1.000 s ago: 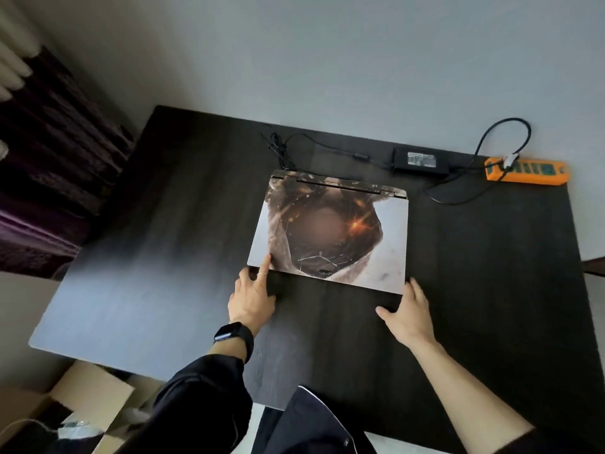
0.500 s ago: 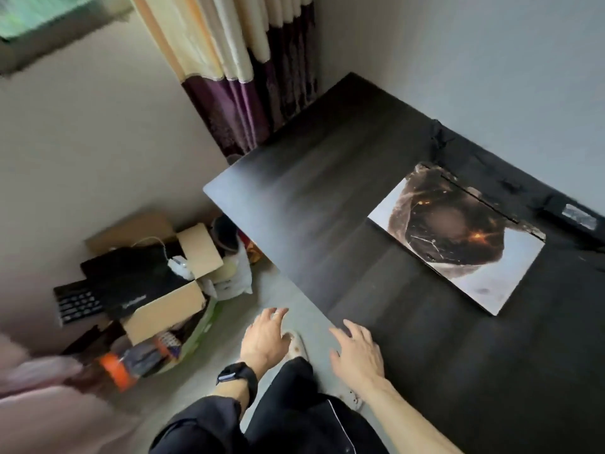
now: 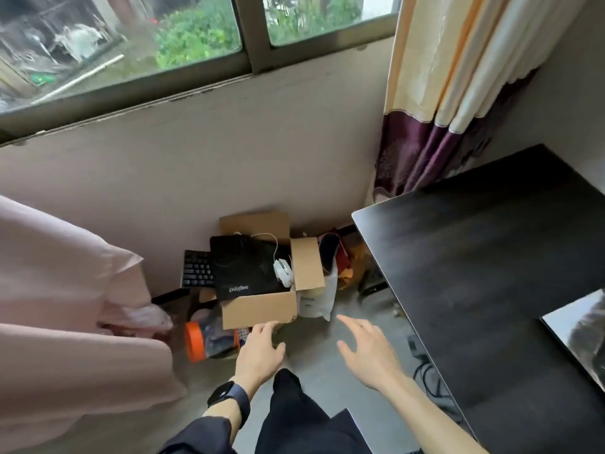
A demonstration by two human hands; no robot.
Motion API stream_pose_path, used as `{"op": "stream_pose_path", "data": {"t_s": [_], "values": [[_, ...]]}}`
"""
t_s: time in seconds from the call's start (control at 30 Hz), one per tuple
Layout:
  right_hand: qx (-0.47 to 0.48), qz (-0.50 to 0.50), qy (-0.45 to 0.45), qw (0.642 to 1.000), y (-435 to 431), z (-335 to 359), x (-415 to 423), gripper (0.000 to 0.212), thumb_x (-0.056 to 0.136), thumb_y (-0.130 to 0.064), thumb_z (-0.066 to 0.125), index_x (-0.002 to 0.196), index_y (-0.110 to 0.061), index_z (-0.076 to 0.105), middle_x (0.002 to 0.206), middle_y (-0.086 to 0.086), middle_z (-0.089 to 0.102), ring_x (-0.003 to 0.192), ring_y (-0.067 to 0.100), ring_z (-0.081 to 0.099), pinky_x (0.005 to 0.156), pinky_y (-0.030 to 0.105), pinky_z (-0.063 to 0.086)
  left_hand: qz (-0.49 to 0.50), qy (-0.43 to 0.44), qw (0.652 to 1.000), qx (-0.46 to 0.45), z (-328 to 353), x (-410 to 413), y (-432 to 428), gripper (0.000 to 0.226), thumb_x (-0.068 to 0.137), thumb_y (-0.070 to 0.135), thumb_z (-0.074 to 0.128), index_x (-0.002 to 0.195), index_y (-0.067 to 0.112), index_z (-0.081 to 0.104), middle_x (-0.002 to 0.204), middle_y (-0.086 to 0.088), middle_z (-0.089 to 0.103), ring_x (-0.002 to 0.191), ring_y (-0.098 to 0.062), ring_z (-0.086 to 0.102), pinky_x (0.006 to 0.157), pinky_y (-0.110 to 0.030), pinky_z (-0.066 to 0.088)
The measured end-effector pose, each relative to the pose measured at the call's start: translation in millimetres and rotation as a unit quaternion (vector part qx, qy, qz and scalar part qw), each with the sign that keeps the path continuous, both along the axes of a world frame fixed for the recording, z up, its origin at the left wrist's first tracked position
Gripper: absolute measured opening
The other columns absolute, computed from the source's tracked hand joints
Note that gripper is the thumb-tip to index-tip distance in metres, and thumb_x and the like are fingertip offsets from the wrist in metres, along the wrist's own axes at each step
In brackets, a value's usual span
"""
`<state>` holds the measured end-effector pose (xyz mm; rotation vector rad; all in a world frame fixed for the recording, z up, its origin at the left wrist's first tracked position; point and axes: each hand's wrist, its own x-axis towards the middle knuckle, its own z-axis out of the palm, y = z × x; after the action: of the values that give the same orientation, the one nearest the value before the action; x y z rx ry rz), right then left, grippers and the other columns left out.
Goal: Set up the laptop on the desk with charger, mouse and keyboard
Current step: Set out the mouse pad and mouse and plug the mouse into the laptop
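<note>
**Inspector A:** Landmark is the open brown corrugated cardboard box [image 3: 262, 309] on the grey concrete floor under the window. What is in it?

**Inspector B:** A flat black fabric mouse pad [image 3: 248, 268] lies across its top, with white lettering near the front edge, too blurred to read. A glossy white corded mouse [image 3: 283, 271] rests on the pad's right side, its thin white cable looping back over the box. A black keyboard with rows of square keys [image 3: 196, 270] sticks out from under the pad at the box's left.

**Inspector A:** Beside the box?

**Inspector B:** Right of it, a white plastic pouch [image 3: 316, 299] with small dark print, illegible. In front and left, a clear jar with an orange lid [image 3: 203, 342] on its side.

**Inspector A:** The hands?

**Inspector B:** Left hand [image 3: 260, 353], smartwatch at the wrist, is open, fingers loosely extended, fingertips close to the box's front flap; whether they touch it I cannot tell. Right hand [image 3: 368, 352] is spread open in the air in front and right of the box. Both are empty.

**Inspector A:** The laptop?

**Inspector B:** Well right of the box, a corner of the closed laptop with a printed lid [image 3: 579, 332] lies on the smooth dark wood-grain bench [image 3: 474, 273].
</note>
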<state>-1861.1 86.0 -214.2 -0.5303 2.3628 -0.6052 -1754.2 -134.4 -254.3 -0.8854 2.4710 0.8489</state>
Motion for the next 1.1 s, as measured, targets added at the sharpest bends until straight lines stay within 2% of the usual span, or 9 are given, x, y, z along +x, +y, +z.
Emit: {"op": "stream_pose_path", "data": {"t_s": [0.17, 0.37, 0.5, 0.63, 0.73, 0.8, 0.93, 1.0, 1.1], "values": [[0.003, -0.035, -0.030, 0.999, -103.8, -21.0, -32.5, 0.055, 0.100, -0.040, 0.048, 0.153, -0.036, 0.032, 0.151, -0.005, 0.044, 0.138, 0.018, 0.039, 0.108, 0.034, 0.038, -0.010, -0.037, 0.999, 0.008, -20.5, -37.6, -107.7, 0.054, 0.092, 0.031, 0.053, 0.143, 0.021, 0.042, 0.144, -0.006, 0.044, 0.130, -0.026, 0.047, 0.109, -0.034, 0.038], [0.021, -0.072, -0.101, 0.992, -207.3, -57.3, -55.8, 0.059, 0.099, -0.042, 0.051, 0.153, -0.030, 0.031, 0.149, -0.004, 0.047, 0.135, 0.020, 0.045, 0.106, 0.036, 0.042, 0.030, -0.069, 0.997, 0.024, -28.0, -63.7, -226.4, 0.048, 0.090, 0.031, 0.056, 0.137, 0.021, 0.048, 0.134, -0.007, 0.052, 0.125, -0.026, 0.050, 0.105, -0.036, 0.041], [0.047, -0.077, -0.144, 0.985, -234.1, -88.8, -69.5, 0.064, 0.098, -0.042, 0.052, 0.154, -0.025, 0.027, 0.149, 0.000, 0.047, 0.135, 0.021, 0.047, 0.107, 0.037, 0.042, 0.115, -0.073, 0.989, 0.057, -42.2, -71.5, -262.0, 0.051, 0.086, 0.030, 0.061, 0.135, 0.018, 0.052, 0.133, -0.008, 0.059, 0.121, -0.025, 0.057, 0.099, -0.032, 0.044], [0.092, -0.079, -0.176, 0.977, -270.2, -168.4, -99.5, 0.070, 0.098, -0.046, 0.053, 0.155, -0.017, 0.026, 0.153, 0.004, 0.045, 0.139, 0.024, 0.045, 0.108, 0.037, 0.042, 0.182, -0.101, 0.974, 0.090, -104.5, -85.5, -290.5, 0.054, 0.087, 0.031, 0.064, 0.137, 0.015, 0.050, 0.133, -0.009, 0.060, 0.121, -0.026, 0.057, 0.096, -0.031, 0.043], [0.107, -0.080, -0.182, 0.974, -302.8, -225.7, -130.6, 0.073, 0.099, -0.046, 0.052, 0.156, -0.016, 0.020, 0.158, 0.008, 0.036, 0.141, 0.028, 0.041, 0.110, 0.039, 0.040, 0.231, -0.105, 0.963, 0.097, -148.6, -103.6, -301.2, 0.058, 0.087, 0.031, 0.067, 0.139, 0.015, 0.046, 0.134, -0.012, 0.058, 0.123, -0.029, 0.055, 0.099, -0.033, 0.042], [0.095, -0.077, -0.176, 0.977, -323.4, -263.4, -153.8, 0.077, 0.098, -0.043, 0.054, 0.158, -0.017, 0.014, 0.158, 0.009, 0.030, 0.139, 0.031, 0.043, 0.109, 0.041, 0.041, 0.245, -0.117, 0.957, 0.098, -178.3, -114.4, -305.7, 0.064, 0.086, 0.032, 0.068, 0.141, 0.012, 0.042, 0.136, -0.014, 0.057, 0.126, -0.031, 0.052, 0.103, -0.034, 0.041], [0.072, -0.079, -0.178, 0.978, -348.4, -320.9, -171.1, 0.079, 0.096, -0.035, 0.060, 0.158, -0.016, 0.014, 0.160, 0.007, 0.025, 0.137, 0.031, 0.043, 0.106, 0.040, 0.041, 0.286, -0.136, 0.945, 0.079, -217.0, -120.3, -303.0, 0.069, 0.086, 0.030, 0.069, 0.142, 0.007, 0.035, 0.139, -0.018, 0.052, 0.128, -0.036, 0.048, 0.103, -0.037, 0.039], [0.077, -0.051, -0.176, 0.980, -357.7, -342.0, -176.1, 0.081, 0.096, -0.034, 0.059, 0.159, -0.016, 0.010, 0.164, 0.006, 0.019, 0.143, 0.031, 0.036, 0.112, 0.039, 0.037, 0.325, -0.115, 0.937, 0.057, -227.6, -120.2, -299.9, 0.063, 0.086, 0.027, 0.071, 0.134, 0.006, 0.036, 0.132, -0.021, 0.052, 0.123, -0.039, 0.050, 0.100, -0.039, 0.041], [0.100, -0.023, -0.173, 0.980, -367.3, -365.8, -178.2, 0.087, 0.095, -0.037, 0.061, 0.159, -0.014, 0.006, 0.165, 0.008, 0.014, 0.146, 0.033, 0.032, 0.116, 0.041, 0.034, 0.354, -0.086, 0.931, 0.037, -232.6, -119.9, -299.5, 0.046, 0.090, 0.032, 0.066, 0.118, 0.010, 0.037, 0.098, -0.004, 0.061, 0.103, -0.036, 0.061, 0.089, -0.037, 0.046]]}}
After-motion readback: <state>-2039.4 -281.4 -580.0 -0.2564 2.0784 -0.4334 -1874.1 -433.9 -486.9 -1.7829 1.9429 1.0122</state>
